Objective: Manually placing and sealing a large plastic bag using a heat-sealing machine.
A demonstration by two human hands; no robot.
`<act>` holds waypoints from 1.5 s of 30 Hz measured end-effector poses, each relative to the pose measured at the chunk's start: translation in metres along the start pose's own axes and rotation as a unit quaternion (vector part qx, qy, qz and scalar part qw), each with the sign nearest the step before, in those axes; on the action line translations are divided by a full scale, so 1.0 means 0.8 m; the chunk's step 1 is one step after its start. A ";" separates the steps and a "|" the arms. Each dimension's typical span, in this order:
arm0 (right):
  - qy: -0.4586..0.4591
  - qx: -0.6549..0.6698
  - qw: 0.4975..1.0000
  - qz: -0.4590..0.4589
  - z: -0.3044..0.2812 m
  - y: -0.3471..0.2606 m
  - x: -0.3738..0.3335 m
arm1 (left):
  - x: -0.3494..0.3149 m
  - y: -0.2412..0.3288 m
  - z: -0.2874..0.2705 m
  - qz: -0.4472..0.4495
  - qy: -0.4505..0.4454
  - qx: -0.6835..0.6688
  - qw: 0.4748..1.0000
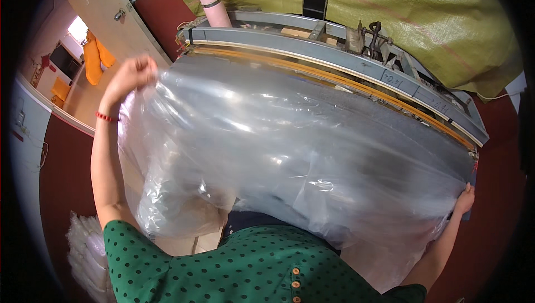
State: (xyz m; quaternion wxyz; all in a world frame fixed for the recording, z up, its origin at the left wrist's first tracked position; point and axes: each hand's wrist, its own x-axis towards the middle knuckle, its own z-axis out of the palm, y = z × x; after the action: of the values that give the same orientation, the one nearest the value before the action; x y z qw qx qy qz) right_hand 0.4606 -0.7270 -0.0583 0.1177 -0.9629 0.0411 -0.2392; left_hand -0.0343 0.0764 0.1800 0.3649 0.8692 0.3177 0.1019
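Note:
A wide sheet of clear plastic film (267,136) stretches between my two hands, over a dark grey work surface (362,99) and down across my lap. My left hand (138,72) is raised at the far left corner, its fingers closed on the film's edge. Out at the right end of the surface, my right hand (466,198) pinches the opposite edge. Between them the film is wrinkled and shiny, with loose folds hanging at the lower left and lower right.
Behind the surface runs a grey metal frame (334,52) with an orange strip (312,72) along it. A pink bottle (213,5), a phone (315,3) and a metal clamp (374,38) are at the back. Bundled clear plastic (89,253) lies at lower left, near an open door (114,10).

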 end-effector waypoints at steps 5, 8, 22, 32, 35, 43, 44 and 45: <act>0.023 -0.037 0.998 0.050 -0.001 -0.013 -0.005 | 0.026 0.054 0.109 0.378 0.445 0.182 0.791; 0.024 -0.054 0.998 0.035 -0.007 0.000 -0.005 | 0.034 -0.005 0.229 0.359 0.078 0.294 0.882; 0.040 -0.070 0.995 0.059 -0.016 0.028 -0.015 | 0.059 -0.055 0.271 0.310 -0.062 0.232 0.920; 0.015 0.506 0.845 0.174 -0.049 0.106 -0.008 | 0.114 -0.017 0.306 0.319 0.012 0.275 0.907; 0.038 0.528 0.824 0.203 -0.104 0.097 -0.032 | 0.130 -0.010 0.317 0.322 0.115 0.189 0.921; 0.061 0.537 0.809 0.231 -0.128 0.073 -0.023 | 0.141 -0.020 0.323 0.303 0.188 0.087 0.930; 0.031 0.570 0.786 0.237 -0.125 0.063 -0.013 | 0.141 -0.020 0.320 0.257 0.194 0.031 0.946; 0.079 0.590 0.760 0.261 -0.113 0.046 0.003 | 0.141 -0.021 0.317 0.237 0.232 -0.056 0.942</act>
State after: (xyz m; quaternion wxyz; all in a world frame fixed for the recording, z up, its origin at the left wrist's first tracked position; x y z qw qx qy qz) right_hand 0.4188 -0.7815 0.0115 0.7167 -0.6330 0.1510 -0.2509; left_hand 0.1491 0.0117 -0.0189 0.2947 0.8496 0.1724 0.4021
